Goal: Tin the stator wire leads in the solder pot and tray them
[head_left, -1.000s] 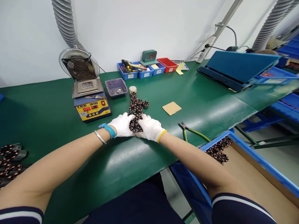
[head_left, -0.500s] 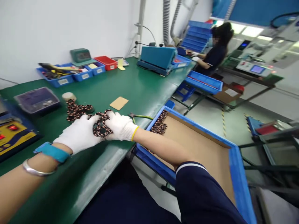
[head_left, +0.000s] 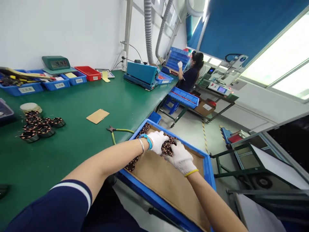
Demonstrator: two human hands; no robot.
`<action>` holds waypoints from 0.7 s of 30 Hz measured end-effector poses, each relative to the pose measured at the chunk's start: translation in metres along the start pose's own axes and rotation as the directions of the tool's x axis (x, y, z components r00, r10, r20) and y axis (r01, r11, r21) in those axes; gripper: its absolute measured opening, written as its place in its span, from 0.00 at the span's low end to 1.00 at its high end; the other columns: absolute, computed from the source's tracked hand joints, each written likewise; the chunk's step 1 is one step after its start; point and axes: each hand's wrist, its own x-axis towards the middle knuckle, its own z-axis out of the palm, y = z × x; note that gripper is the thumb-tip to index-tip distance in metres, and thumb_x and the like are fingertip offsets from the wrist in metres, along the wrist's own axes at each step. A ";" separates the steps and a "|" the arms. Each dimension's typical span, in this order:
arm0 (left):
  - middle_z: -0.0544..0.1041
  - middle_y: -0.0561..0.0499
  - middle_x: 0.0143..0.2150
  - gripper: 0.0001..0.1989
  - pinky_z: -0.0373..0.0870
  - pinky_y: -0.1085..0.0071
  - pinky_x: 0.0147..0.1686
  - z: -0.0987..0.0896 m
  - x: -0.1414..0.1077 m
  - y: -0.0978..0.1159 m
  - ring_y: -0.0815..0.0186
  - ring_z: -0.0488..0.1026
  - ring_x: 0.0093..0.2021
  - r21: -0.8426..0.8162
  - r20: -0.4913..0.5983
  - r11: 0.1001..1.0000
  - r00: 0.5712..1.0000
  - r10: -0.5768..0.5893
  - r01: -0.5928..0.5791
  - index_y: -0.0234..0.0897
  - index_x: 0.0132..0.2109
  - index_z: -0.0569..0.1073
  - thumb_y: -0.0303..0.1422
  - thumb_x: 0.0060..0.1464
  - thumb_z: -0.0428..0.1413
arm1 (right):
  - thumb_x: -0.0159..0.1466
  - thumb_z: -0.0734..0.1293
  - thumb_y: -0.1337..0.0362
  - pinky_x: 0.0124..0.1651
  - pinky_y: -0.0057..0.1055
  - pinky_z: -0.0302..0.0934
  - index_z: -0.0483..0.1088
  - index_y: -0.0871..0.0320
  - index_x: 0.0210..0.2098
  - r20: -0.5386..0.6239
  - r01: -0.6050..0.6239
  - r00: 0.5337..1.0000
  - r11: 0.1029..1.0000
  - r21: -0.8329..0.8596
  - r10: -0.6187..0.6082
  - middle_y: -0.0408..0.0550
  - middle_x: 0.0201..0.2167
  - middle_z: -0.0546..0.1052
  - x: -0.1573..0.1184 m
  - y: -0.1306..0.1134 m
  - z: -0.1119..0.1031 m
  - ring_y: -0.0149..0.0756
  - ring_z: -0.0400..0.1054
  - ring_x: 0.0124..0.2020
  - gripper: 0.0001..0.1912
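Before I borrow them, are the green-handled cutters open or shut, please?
Open: the cutters lie on the green table with their handles spread wide apart.

Green bench (head_left: 120,103); cardboard piece (head_left: 98,116); pliers (head_left: 111,129); copper-wound rings (head_left: 45,130).

Ctr of frame, your L hand (head_left: 158,141) & R hand (head_left: 181,156) partly hide the cores (head_left: 168,146); qty unclear. Your L arm (head_left: 113,158) covers part of the tray (head_left: 209,167); bottom edge crops it. L edge crops the purple bin (head_left: 5,112) &, lower L, a dark obj. (head_left: 3,190), ID unclear.
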 end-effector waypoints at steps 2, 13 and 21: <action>0.67 0.39 0.51 0.41 0.73 0.54 0.43 0.008 0.017 -0.001 0.46 0.73 0.47 0.016 0.022 0.999 0.998 0.052 -0.052 0.41 0.57 0.64 0.44 0.32 0.65 | 0.59 0.67 0.53 0.49 0.38 0.61 0.67 0.59 0.51 0.011 -0.061 0.998 0.997 0.037 0.060 0.59 0.61 0.57 0.002 0.007 0.013 0.49 0.61 0.55 0.24; 0.66 0.38 0.59 0.46 0.67 0.51 0.51 0.022 0.025 -0.048 0.45 0.69 0.53 0.095 0.037 0.995 0.999 0.037 -0.040 0.41 0.61 0.61 0.44 0.32 0.67 | 0.60 0.63 0.49 0.46 0.41 0.63 0.66 0.58 0.50 0.030 -0.165 0.986 0.976 0.145 0.162 0.59 0.59 0.59 0.045 -0.024 0.049 0.50 0.62 0.53 0.24; 0.54 0.39 0.68 0.44 0.62 0.57 0.59 -0.007 -0.064 -0.076 0.48 0.60 0.63 -0.103 -0.163 0.944 0.931 -0.326 0.313 0.34 0.67 0.52 0.47 0.46 0.56 | 0.60 0.63 0.46 0.46 0.43 0.64 0.64 0.57 0.50 0.052 -0.224 0.974 0.964 0.143 0.219 0.59 0.59 0.57 0.055 -0.046 0.043 0.50 0.61 0.54 0.26</action>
